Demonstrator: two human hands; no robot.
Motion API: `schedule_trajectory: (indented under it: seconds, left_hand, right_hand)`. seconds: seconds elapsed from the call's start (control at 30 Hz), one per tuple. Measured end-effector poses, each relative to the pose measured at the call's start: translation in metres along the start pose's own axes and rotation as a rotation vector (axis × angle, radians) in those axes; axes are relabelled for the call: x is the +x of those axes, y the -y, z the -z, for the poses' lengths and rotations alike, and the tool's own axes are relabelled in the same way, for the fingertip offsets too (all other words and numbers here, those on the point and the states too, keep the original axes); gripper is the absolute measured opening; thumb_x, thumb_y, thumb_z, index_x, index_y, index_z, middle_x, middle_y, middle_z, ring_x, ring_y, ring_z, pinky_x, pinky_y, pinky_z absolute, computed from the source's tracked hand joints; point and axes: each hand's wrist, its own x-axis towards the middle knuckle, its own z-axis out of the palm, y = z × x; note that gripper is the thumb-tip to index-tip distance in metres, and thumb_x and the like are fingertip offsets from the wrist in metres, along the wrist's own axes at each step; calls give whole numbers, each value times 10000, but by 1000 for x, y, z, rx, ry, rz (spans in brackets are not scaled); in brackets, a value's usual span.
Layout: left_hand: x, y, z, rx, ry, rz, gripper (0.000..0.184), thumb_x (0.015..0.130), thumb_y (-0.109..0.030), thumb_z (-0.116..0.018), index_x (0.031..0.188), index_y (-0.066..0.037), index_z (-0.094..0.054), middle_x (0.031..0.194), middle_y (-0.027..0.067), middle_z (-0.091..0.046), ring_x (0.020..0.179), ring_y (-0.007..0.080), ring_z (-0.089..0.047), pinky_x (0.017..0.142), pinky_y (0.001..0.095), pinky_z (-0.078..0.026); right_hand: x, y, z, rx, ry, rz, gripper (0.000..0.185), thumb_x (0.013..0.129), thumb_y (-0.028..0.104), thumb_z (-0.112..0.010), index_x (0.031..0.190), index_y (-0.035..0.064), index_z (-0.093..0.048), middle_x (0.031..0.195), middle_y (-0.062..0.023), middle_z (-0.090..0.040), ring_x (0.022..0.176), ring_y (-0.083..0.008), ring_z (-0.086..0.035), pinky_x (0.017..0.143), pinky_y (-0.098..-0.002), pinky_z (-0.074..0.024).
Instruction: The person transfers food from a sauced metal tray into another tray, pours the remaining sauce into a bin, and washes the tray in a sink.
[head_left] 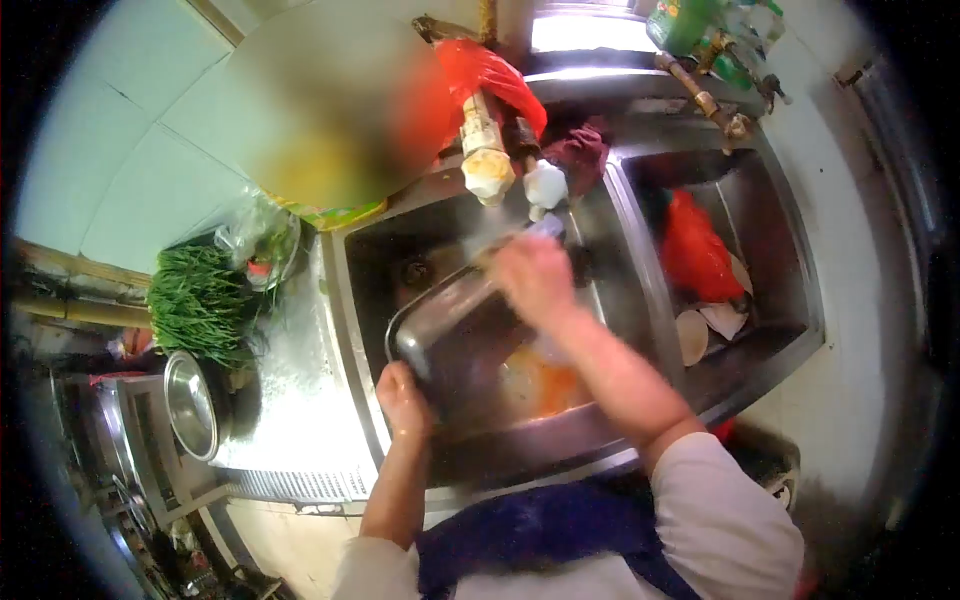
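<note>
A rectangular metal pan (pixel 455 318) is tilted inside the left sink basin (pixel 365 255). My left hand (pixel 404 398) is closed on the pan's near left corner. At the pan's far rim, just below the taps, is my right hand (pixel 535 282). Its fingers look curled, but motion blurs them and what they hold is hidden. A pale bluish patch (pixel 547 228) shows just beyond that hand; I cannot tell whether it is water or an object. Orange-and-white material (pixel 540 383) appears low in the basin area, blurred.
Two white-handled taps (pixel 488 178) stand over the sink, with a red plastic bag (pixel 490 75) behind. The right basin (pixel 775 280) holds a red bag (pixel 695 250) and a pale bowl (pixel 691 337). Green vegetables (pixel 200 300) and a metal bowl (pixel 192 405) are at left.
</note>
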Motion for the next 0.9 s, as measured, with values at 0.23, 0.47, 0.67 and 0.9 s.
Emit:
schedule_trajectory:
  seconds: [0.23,0.47,0.67,0.9]
  left_hand:
    - [5,7,10,-24,-130,262,366,953,-331,-433,771,-41,-559,690,-12,-518,628,95,-444,565,265,-380]
    - [21,34,-35,-290,-90,627,501,961,-439,-356,1141,-9,-541,1053,91,-582,888,218,-580,745,337,-483]
    - [38,98,8,-772,447,650,541,934,-448,-404,1279,-33,-443,1240,143,-506,1099,258,-500,936,384,-398]
    - [33,102,3,-283,-84,576,628,785,-169,-667,1303,-1,-354,1192,186,-496,992,307,-543,848,450,-459]
  right_hand:
    - [49,-60,-23,-235,117,-560,322,819,303,-529,1007,57,-617,1003,-170,-616,978,-350,-563,863,-430,-456]
    - [11,87,-57,143,363,180,149,804,162,-542,905,117,-643,988,-135,-602,856,-334,-584,713,-454,-492]
    - [-57,51,-66,398,339,114,260,747,204,-645,997,131,-637,897,-115,-624,860,-309,-593,745,-429,-485]
    - [50,-90,90,507,-209,-294,268,812,146,-598,1039,6,-572,934,-103,-617,853,-191,-595,774,-330,-479]
